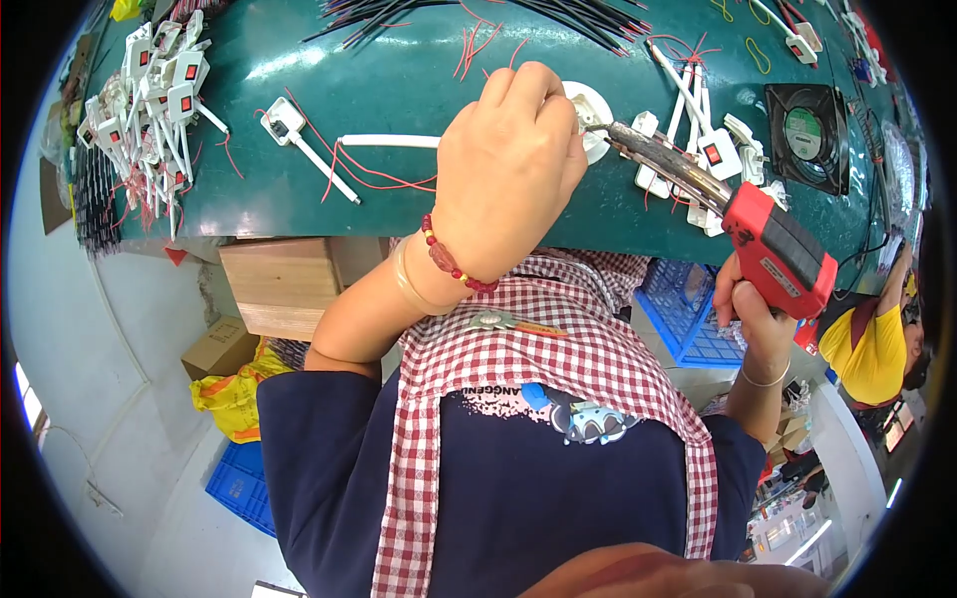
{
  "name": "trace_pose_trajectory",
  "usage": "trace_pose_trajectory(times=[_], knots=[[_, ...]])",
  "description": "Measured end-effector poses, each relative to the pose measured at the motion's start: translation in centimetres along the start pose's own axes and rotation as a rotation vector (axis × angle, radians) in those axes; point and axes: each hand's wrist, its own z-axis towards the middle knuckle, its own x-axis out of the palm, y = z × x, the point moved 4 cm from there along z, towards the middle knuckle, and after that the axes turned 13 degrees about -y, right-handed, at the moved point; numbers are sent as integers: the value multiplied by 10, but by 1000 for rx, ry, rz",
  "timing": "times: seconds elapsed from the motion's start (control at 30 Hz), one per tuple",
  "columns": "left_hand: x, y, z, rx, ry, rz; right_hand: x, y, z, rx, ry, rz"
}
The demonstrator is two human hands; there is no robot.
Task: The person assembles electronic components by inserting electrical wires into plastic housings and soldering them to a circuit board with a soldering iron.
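The person's left hand (508, 164) is curled into a loose fist on the green table (399, 80). Its fingers are bent and pressed together over a small white round part (590, 112). This part lies on the table, just beside the knuckles, and most of it is hidden by the hand, so one cannot tell exactly how the fingertips grip it. On the left wrist there is a bracelet of red beads (451, 261).

The right hand (755, 317) is closed around the handle of a red soldering gun (773, 249), with the fingers wrapped tightly together. The long dark tip of the gun (658, 157) points to the left and reaches the white round part, where it appears to touch the edge.

From under the left hand, a white tube (389, 142) with thin red wires (374, 174) runs to the left over the table. Near the gun lie several white switches with red buttons (716, 151), and a bigger heap of switches (150, 95) is at the far left of the table. A bundle of black wires (478, 15) lies at the top edge, and a small black fan (805, 135) stands to the right. A wooden box (284, 284) sits under the table edge. The person wears a red and white checked apron (538, 359).
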Motion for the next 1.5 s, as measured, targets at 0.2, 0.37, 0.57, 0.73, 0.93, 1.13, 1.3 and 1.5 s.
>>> trace_pose_trajectory(times=[0.2, 0.37, 0.57, 0.73, 0.93, 1.13, 1.3, 1.5], knots=[[1, 0, -1, -2, -20, 7, 3, 9, -3, -1, -33, 34], [1, -1, 0, -10, -21, 10, 3, 5, -3, 24, -63, 47], [1, -1, 0, -10, -16, 19, 1, -2, -4, 40, -68, 23], [1, -1, 0, -14, -9, 25, 0, -2, -3, 34, -18, -16], [1, -1, 0, -25, -8, 18, 1, -2, -2, 9, -18, -26], [4, 0, -3, 15, 1, 41, 5, 2, -6, 2, -56, -9], [1, -1, -2, -5, -6, 33, 14, 9, -6, 0, -192, -63], [1, -2, 0, -10, -17, 26, 10, 3, -6, -23, -143, -59]])
